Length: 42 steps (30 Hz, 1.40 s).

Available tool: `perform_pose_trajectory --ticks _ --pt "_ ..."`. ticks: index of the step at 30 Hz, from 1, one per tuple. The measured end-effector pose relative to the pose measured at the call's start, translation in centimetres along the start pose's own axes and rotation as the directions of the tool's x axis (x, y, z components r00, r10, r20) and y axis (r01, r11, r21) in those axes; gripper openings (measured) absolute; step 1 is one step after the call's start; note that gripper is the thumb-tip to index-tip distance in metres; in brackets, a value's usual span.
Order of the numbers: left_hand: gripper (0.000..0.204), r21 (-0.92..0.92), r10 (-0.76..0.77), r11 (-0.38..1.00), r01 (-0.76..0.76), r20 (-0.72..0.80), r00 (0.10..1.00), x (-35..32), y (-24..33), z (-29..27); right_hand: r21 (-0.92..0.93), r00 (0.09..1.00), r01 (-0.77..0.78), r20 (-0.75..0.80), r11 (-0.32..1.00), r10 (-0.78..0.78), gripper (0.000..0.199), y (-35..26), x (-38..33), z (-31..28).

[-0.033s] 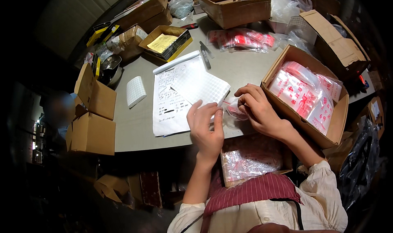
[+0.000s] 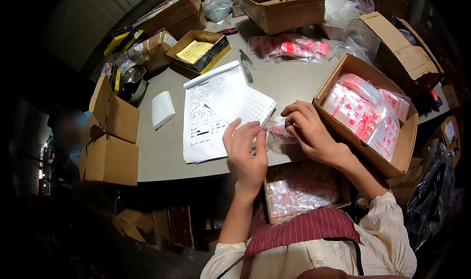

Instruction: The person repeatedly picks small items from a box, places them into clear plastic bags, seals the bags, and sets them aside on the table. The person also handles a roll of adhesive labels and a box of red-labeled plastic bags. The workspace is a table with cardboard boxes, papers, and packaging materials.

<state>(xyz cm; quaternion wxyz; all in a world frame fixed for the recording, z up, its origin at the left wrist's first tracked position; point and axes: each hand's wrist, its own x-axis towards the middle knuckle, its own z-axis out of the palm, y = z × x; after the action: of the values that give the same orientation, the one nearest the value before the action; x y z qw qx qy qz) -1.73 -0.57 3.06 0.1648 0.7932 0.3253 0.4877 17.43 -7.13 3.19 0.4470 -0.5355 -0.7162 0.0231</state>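
A small clear plastic bag with red marks (image 2: 280, 133) lies at the table's near edge, between my hands. My right hand (image 2: 310, 134) is curled over it, thumb and fingertips pinched on its right side. At its left edge, the thumb and forefinger of my left hand (image 2: 246, 144) close together; exactly what they pinch is partly hidden. Just beyond my left fingertips is a white sheet of round stickers (image 2: 252, 104), lying across a notepad with handwriting (image 2: 198, 149).
An open carton of red-printed plastic bags (image 2: 360, 114) stands at right. Below the table edge, a box (image 2: 299, 195) holds bagged small parts. Open cardboard box (image 2: 115, 156) and curled sticker sheet (image 2: 163, 110) are at left. Markers (image 2: 246, 67) and red-printed packs (image 2: 289, 47) lie farther back.
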Motion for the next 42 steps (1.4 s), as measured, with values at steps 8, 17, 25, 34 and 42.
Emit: perform_pose_trajectory --ticks 8,17,25,34,42 --pt "0.012 -0.227 -0.092 0.966 0.126 0.155 0.984 1.2 -1.0 -0.2 0.216 0.991 0.053 0.111 0.975 -0.078 0.032 -0.5 -0.1 -1.3" --pt "0.012 -0.220 -0.098 0.960 0.176 0.324 0.941 0.1 0.3 -1.2 -0.034 0.987 0.163 0.006 0.986 -0.163 0.027 -0.9 0.5 -1.1" --pt "0.014 -0.241 -0.345 0.896 0.373 0.148 0.927 -1.3 -1.9 -2.1 -0.256 0.952 0.218 0.268 0.942 -0.148 0.035 -2.4 -0.7 -1.1" --pt "0.017 -0.316 -0.361 0.868 0.383 0.129 0.924 -2.4 -2.3 -1.9 -0.580 0.969 0.212 0.227 0.786 -0.094 0.026 -1.6 -0.6 -0.3" --pt "0.018 -0.387 -0.426 0.799 0.460 0.177 0.887 -2.8 -1.6 -1.5 -0.585 0.976 0.161 0.213 0.795 -0.041 0.013 1.0 -1.9 0.9"
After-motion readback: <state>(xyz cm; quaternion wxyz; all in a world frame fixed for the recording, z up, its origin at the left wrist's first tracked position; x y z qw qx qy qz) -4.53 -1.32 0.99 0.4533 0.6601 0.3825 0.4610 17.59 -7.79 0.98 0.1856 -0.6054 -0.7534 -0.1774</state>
